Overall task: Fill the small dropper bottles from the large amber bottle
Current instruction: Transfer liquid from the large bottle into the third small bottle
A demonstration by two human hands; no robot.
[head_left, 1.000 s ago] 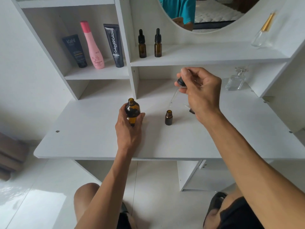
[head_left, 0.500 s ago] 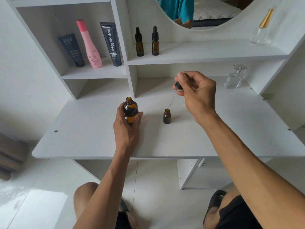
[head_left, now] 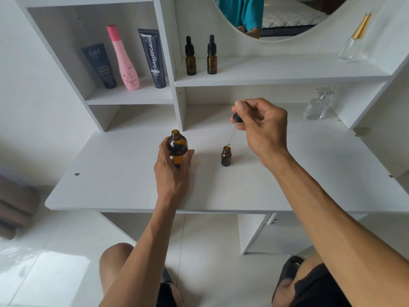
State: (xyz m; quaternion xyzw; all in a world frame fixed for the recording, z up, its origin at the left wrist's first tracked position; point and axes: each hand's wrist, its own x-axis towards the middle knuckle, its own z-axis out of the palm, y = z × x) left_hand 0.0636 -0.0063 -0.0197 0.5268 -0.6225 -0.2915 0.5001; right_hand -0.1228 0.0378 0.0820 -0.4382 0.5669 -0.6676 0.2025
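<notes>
Dropper tip at small bottle mouth, mid-tabletop
Right hand [head_left: 263, 127] pinches dropper [head_left: 234, 127] over unheld small bottle [head_left: 226, 156]; left hand [head_left: 171, 167] grips large amber bottle [head_left: 177, 147]. Risk: nudge tips it, drips miss.

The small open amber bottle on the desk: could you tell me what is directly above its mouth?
The glass tip of the dropper hangs just above the small bottle, pinched by the right hand. Any liquid in the pipette is too faint to see.

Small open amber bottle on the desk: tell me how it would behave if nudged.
The small open amber bottle stands free and uncapped, so a nudge would probably slide or tip it and spill its contents. It looks like glass: likely rigid, smooth, breakable. The right hand holds the dropper just above its mouth, so a bump seems possible.
</notes>
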